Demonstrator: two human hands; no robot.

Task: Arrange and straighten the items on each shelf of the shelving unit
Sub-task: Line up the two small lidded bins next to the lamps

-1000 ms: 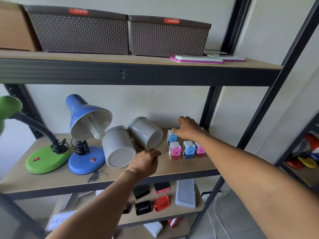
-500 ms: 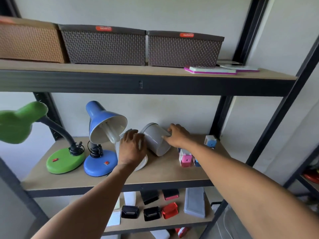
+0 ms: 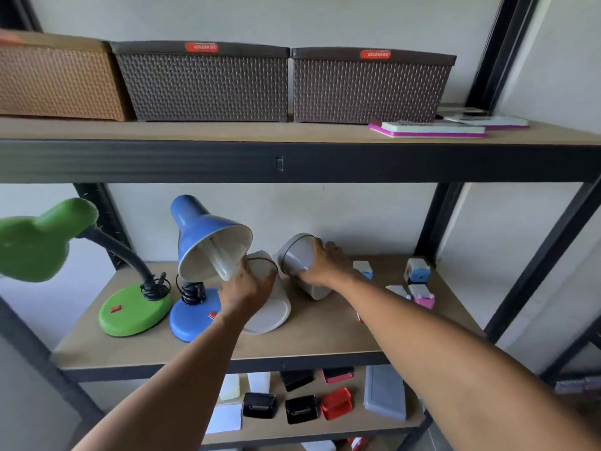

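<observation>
Green lamp [image 3: 130, 307], blue lamp [image 3: 208, 242], grey tubs [image 3: 297, 255], two brown woven baskets [image 3: 201, 86], one tan basket [image 3: 55, 79].

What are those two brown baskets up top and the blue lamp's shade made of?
The two brown lidded baskets look like moulded plastic: their weave pattern is too regular for real wicker. The blue desk lamp's cone shade seems painted metal, glossy outside and white inside, though it could be plastic.
</observation>
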